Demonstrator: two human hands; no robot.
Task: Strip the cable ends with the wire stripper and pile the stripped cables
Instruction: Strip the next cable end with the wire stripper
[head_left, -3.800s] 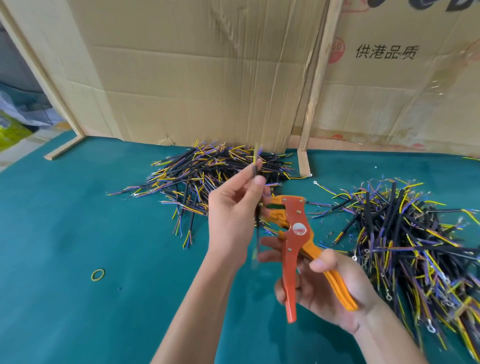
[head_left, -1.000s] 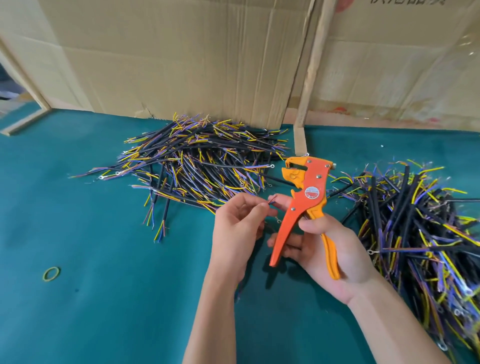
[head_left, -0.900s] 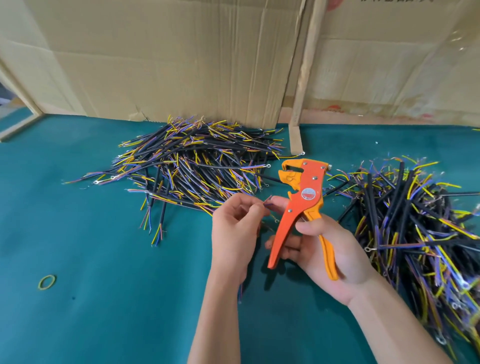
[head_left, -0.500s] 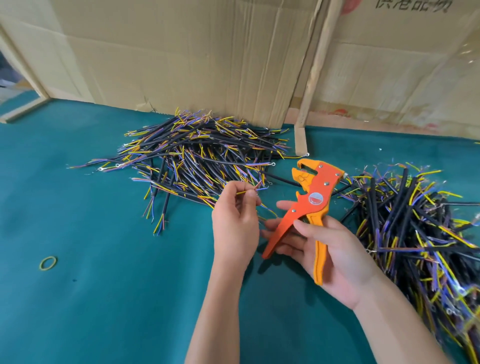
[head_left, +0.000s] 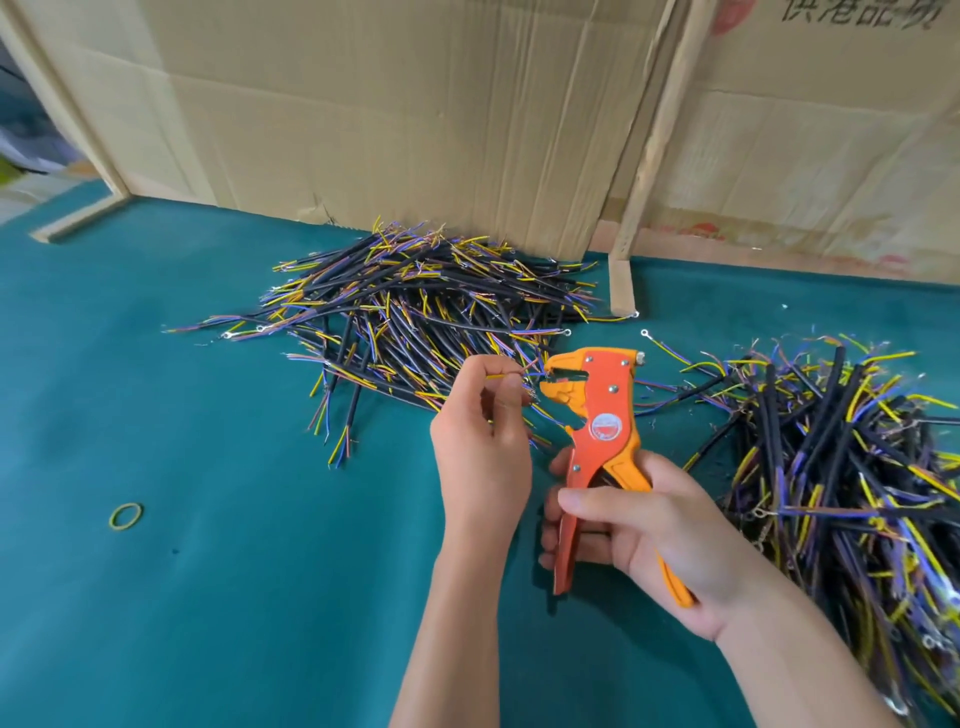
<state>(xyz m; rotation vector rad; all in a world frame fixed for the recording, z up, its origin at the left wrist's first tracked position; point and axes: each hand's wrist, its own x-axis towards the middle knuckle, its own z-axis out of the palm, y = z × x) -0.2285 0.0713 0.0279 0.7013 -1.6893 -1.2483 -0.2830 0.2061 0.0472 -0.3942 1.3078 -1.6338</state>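
My left hand (head_left: 483, 447) pinches a thin yellow wire (head_left: 501, 375) of a cable, with its bare tip at the jaws of the orange wire stripper (head_left: 597, 415). My right hand (head_left: 654, 540) grips the stripper's two handles, and the tool stands nearly upright with its jaws pointing left. The rest of the cable is hidden behind my left hand. A pile of black cables with yellow and purple wires (head_left: 415, 312) lies behind the hands. A second, denser pile of cables (head_left: 841, 467) lies at the right.
The green table cover (head_left: 234, 571) carries a small yellow-green rubber band (head_left: 125, 516) at the left. Cardboard sheets (head_left: 415, 114) stand along the back, with a wooden strip (head_left: 654, 135) leaning between them. Loose wires with ring terminals (head_left: 644, 333) lie between the piles.
My right hand has turned the stripper from tilted to nearly upright and brought the handles together. My left hand has brought the yellow wire's tip to the jaws.
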